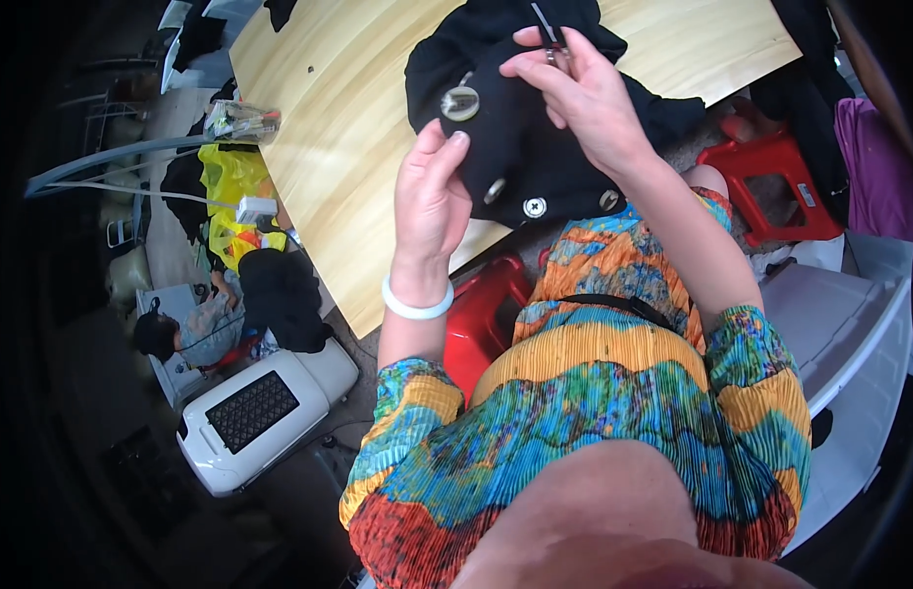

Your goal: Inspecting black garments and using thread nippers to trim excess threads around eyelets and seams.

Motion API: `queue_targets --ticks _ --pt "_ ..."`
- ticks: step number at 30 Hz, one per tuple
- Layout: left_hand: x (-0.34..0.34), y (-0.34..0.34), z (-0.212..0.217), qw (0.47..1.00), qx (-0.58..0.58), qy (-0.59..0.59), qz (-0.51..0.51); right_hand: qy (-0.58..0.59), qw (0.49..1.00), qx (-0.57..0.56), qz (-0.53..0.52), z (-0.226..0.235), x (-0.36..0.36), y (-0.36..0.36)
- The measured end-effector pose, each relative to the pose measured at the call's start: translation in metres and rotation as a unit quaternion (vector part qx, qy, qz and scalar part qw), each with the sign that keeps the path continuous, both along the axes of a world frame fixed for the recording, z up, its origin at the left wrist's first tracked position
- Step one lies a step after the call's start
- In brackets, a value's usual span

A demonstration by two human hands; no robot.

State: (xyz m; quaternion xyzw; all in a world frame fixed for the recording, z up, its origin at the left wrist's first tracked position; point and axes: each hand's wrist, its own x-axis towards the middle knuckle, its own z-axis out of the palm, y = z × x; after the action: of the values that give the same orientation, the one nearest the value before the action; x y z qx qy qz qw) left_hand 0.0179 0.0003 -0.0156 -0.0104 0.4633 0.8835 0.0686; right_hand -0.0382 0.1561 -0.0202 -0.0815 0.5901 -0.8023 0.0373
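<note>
A black garment [535,128] with several buttons lies over the table's near edge and hangs toward my lap. A large shiny button [460,103] sits on it at the left, just beyond the fingertips of my left hand [432,196]. That hand's thumb and forefinger are drawn together; anything between them is too small to make out. Above the cloth, at the right, my right hand [589,98] grips small scissors [548,31], their thin metal tip pointing away from me. Nearer to me, a white button [534,207] shows on the garment's lower edge.
The pale wooden table [329,177] spreads ahead. A clear container [242,121] stands at its left edge, near a yellow bag [235,187]. Red stools [775,187] flank me. A white sewing-machine-like unit [265,417] and a seated person [206,329] are at the left.
</note>
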Motion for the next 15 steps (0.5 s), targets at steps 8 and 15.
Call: queue_targets --ticks 8,15 --pt "0.003 0.008 0.011 0.997 0.066 -0.042 -0.012 0.138 0.990 -0.008 -0.003 0.013 0.024 0.012" --pt "0.000 0.012 0.009 1.000 0.001 -0.018 -0.011 0.208 0.962 0.171 -0.043 0.009 0.033 0.006"
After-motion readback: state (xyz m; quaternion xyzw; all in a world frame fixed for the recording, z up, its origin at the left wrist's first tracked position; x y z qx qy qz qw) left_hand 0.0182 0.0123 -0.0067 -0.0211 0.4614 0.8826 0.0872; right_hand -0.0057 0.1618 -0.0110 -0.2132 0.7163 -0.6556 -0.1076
